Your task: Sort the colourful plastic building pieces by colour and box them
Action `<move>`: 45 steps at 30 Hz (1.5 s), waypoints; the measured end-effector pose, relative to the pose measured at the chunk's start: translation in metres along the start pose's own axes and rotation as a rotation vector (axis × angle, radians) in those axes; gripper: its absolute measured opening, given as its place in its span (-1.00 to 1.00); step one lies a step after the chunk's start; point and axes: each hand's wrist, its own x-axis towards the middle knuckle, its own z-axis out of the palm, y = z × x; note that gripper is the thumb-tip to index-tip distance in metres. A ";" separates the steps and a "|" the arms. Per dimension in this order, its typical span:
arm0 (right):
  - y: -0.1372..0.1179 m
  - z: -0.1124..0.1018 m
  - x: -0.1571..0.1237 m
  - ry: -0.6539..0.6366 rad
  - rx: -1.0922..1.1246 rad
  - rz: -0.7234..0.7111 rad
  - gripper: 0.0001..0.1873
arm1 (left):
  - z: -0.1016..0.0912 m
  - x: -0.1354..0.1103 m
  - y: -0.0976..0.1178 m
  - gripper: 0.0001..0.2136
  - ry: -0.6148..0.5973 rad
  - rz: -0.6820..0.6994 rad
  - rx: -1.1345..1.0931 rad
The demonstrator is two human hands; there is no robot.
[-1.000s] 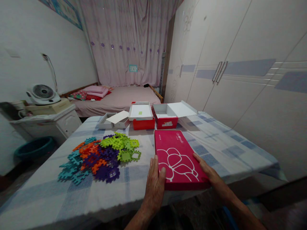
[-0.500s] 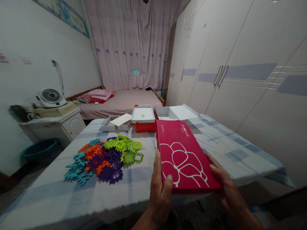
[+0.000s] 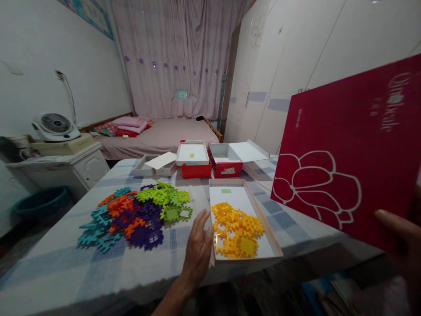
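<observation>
Your right hand (image 3: 399,239) grasps the red lid (image 3: 348,153), raised and tilted well off to the right of the counter (image 3: 66,259), thumb across its lower face. Your left hand (image 3: 197,250) rests with fingers (image 3: 201,220) released, touching the left wall of the open tray (image 3: 274,245). The tray's long axis runs away from you; the yellow foam pieces (image 3: 237,230) lie heaped at its near end, just right of your left hand, the nearer one.

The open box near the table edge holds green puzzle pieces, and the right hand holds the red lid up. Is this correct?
Not quite. In the head view the pieces in the open box are yellow. The right hand does hold the red lid up.
</observation>
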 end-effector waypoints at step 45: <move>0.122 0.153 0.038 -0.303 -0.164 0.158 -0.39 | -0.011 -0.002 -0.002 -0.62 -0.153 0.050 0.115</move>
